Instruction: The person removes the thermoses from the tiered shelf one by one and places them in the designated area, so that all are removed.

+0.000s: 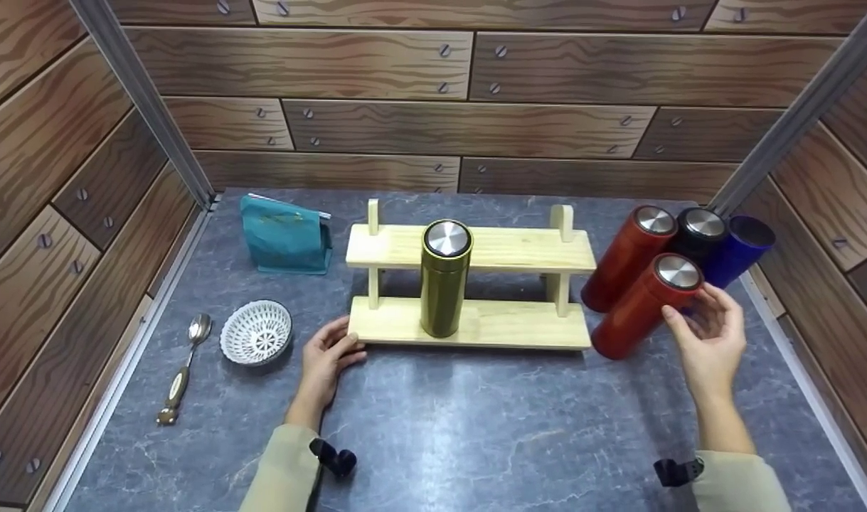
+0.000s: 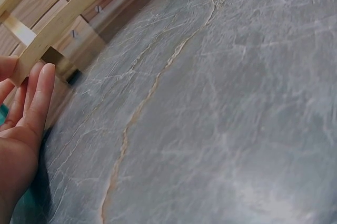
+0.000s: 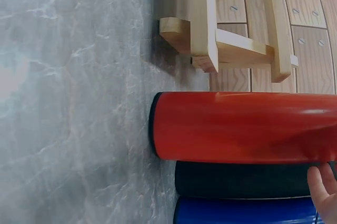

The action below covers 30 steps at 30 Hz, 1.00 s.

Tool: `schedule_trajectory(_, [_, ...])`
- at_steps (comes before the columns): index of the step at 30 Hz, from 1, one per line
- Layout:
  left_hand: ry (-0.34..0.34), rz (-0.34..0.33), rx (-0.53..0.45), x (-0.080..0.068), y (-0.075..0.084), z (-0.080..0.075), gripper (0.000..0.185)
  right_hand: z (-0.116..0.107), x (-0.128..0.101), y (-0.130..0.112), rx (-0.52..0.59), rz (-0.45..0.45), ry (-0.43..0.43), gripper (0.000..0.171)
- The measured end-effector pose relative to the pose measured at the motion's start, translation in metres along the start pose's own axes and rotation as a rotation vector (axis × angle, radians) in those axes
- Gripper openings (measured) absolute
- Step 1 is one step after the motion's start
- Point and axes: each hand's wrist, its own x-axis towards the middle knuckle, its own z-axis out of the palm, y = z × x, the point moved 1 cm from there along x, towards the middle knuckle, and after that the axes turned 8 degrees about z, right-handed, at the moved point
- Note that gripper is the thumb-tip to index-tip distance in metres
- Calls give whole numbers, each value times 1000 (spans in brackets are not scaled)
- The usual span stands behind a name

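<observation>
A pale wooden two-shelf rack (image 1: 476,323) (image 2: 63,18) (image 3: 231,47) stands mid-table. An olive-gold flask (image 1: 444,284) with a steel lid is upright on its lower board. My left hand (image 1: 326,355) (image 2: 23,113) lies with straight fingers against the lower board's left front corner. Right of the rack stand two red flasks, one in front (image 1: 639,309) (image 3: 242,126) and one behind (image 1: 621,259), plus a black flask (image 1: 696,238) (image 3: 237,179) and a blue flask (image 1: 739,249) (image 3: 237,211). My right hand (image 1: 707,331) (image 3: 324,192) hovers spread beside the front red flask's top, gripping nothing.
On the left of the grey marble table (image 1: 476,441) are a teal pouch (image 1: 285,235), a white woven bowl (image 1: 256,332) and a spoon (image 1: 184,366). Wood-panel walls close in the back and both sides.
</observation>
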Motion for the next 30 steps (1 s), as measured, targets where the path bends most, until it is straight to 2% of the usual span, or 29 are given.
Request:
schedule_trajectory(5, [3, 8, -1, 0, -1, 0, 44, -12, -1, 13, 60, -30, -11, 49])
schedule_trajectory(12, [0, 12, 15, 0, -1, 0, 44, -19, -11, 20, 78, -78, -1, 41])
schedule_trajectory(18, [10, 4, 11, -1, -1, -1, 44, -16, -20, 16, 97, -89, -16, 38])
schedule_trajectory(26, [2, 8, 0, -1, -2, 0, 44, -7, -32, 11, 237, -79, -96, 39])
schedule_trajectory(30, [1, 11, 0, -1, -1, 0, 44, 0, -38, 9, 252, -74, -129, 40])
